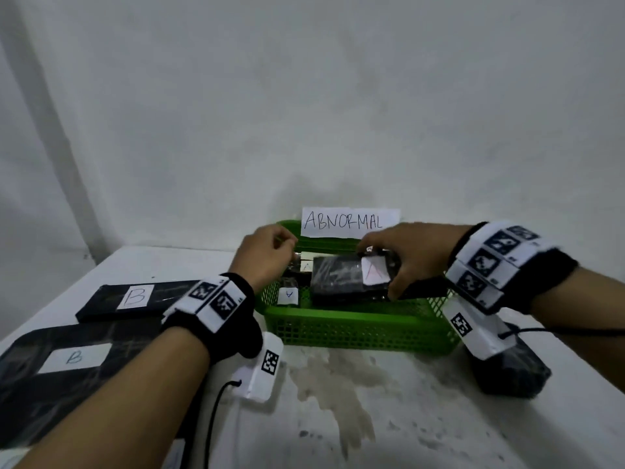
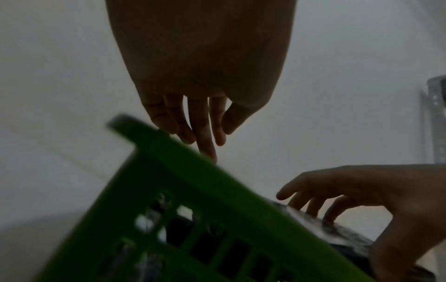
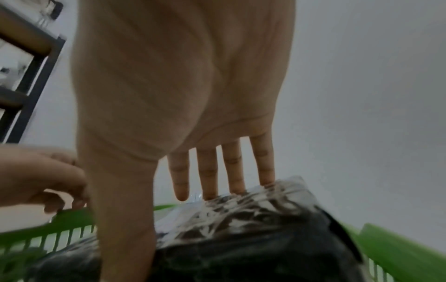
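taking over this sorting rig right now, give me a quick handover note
Left hand: open, fingertips on the left rim of the green basket.
Right hand: grips the black wrapped pack marked A, inside the basket, not yet let go.
Done: other A packs already lie in the basket, which carries the ABNORMAL sign.
Left: release this pack. Two B packs lie on the table at left; one more black pack at right, its label hidden.
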### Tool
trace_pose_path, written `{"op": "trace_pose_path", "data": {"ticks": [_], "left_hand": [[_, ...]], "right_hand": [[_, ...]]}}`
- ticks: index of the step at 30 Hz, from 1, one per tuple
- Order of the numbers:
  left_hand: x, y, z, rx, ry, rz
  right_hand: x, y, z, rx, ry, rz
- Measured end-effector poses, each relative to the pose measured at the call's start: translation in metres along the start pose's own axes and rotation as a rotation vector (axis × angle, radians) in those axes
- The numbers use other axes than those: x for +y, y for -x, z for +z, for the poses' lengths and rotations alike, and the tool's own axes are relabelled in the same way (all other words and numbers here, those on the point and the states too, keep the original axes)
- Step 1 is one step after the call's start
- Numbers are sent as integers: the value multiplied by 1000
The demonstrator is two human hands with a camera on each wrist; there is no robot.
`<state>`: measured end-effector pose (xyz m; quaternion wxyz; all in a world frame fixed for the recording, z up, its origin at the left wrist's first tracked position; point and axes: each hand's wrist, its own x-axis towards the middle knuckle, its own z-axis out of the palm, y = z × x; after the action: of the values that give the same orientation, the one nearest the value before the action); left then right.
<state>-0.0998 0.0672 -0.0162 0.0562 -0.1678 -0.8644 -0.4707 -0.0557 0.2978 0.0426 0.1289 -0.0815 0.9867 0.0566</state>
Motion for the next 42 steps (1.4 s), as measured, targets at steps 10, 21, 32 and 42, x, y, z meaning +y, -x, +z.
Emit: {"op": "trace_pose_path", "data": {"ticks": [10, 21, 32, 42], "left_hand": [[-12, -29, 15, 2, 22, -150], [-3, -42, 18, -183, -80, -217], [86, -1, 57, -251, 179, 50], [101, 69, 137, -456, 254, 123]], "right_hand": [[-13, -63, 14, -179, 154, -112], [-10, -80, 9, -338, -60, -128], [84, 66, 26, 474, -560, 408], [51, 143, 158, 365, -990, 587]]}}
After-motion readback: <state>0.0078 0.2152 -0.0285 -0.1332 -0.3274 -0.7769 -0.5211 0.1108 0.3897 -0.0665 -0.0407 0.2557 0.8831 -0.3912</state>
